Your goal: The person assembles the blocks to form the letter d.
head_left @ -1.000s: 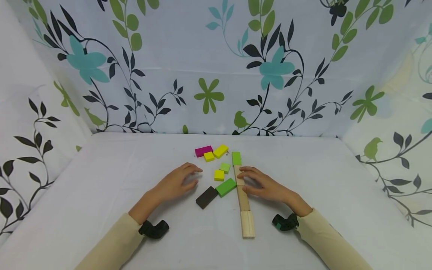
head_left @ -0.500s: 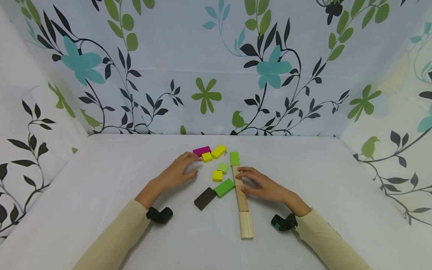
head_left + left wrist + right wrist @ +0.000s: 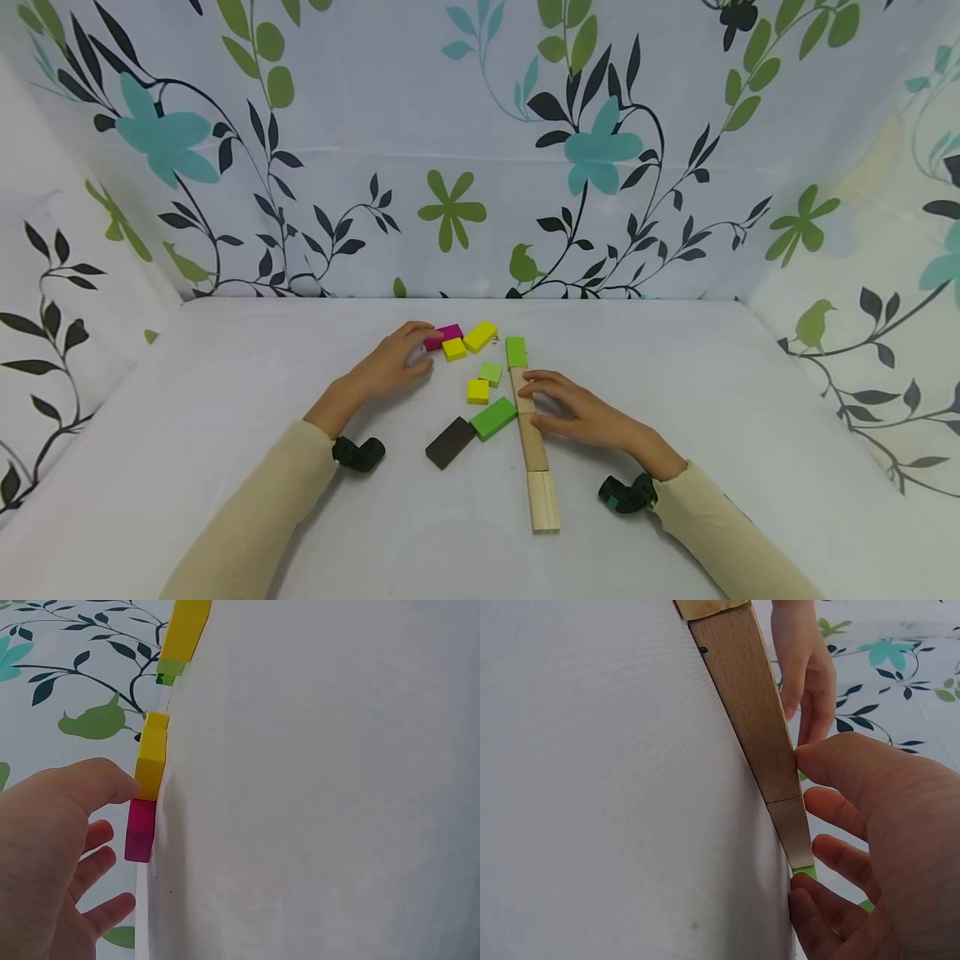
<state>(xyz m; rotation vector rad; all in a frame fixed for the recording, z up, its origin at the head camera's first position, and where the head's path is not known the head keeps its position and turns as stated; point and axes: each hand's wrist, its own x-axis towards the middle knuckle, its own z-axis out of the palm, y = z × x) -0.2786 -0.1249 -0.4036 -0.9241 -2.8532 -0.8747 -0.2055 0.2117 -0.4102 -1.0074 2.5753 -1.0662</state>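
Observation:
My left hand (image 3: 388, 364) is at the back of the white table, its fingertips over the left end of a magenta block (image 3: 452, 332). A small yellow block (image 3: 453, 350) and a longer yellow block (image 3: 481, 337) lie beside the magenta one. In the left wrist view the left fingers are spread, with the thumb overlapping a yellow block (image 3: 151, 761). My right hand (image 3: 588, 417) rests with loosely bent fingers at a straight row of wooden blocks (image 3: 533, 448). Its thumb touches the row's edge in the right wrist view. A green block (image 3: 516, 352) ends the row at the far side.
Between the hands lie a light green block (image 3: 491, 372), a yellow block (image 3: 477, 392), a green block (image 3: 495, 418) reaching the row, and a dark brown block (image 3: 450, 443). A patterned cloth (image 3: 337, 150) hangs behind the table.
My left hand has moved forward, away from the body, up to the magenta block. The right hand stays at the wooden row, and the blocks keep their places.

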